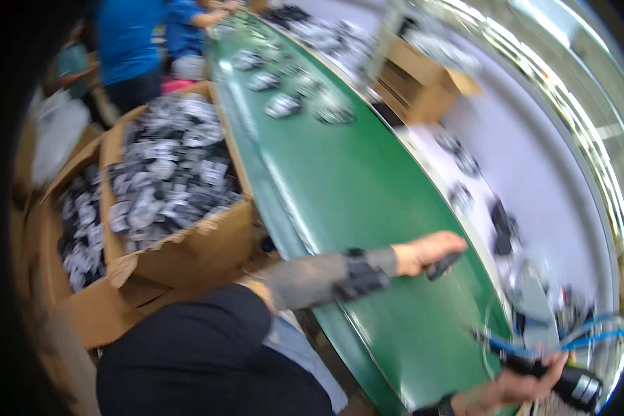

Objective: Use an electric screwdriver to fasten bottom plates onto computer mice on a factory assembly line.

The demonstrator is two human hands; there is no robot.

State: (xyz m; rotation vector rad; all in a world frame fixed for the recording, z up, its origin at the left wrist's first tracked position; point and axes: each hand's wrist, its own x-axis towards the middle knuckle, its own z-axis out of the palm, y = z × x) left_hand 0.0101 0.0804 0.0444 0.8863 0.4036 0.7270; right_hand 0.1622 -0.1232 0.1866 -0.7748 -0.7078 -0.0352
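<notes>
Over the green conveyor belt (395, 208), my left arm reaches out in a grey sleeve with a black strap. My left hand (430, 251) is closed around a small dark part (442, 266), its kind blurred and mostly covered by the fingers. At the lower right, my right hand (516, 390) grips a black power screwdriver (577, 385). Its thin bit points left over the belt, below and to the right of my left hand.
Bagged parts (283, 106) lie farther up the belt. Cardboard boxes (211, 232) full of bagged dark parts stand on the left. Blue hoses (600, 338) run near the screwdriver. Loose parts (500, 225) rest along the right-hand ledge. Co-workers in blue (128, 45) stand at the far left.
</notes>
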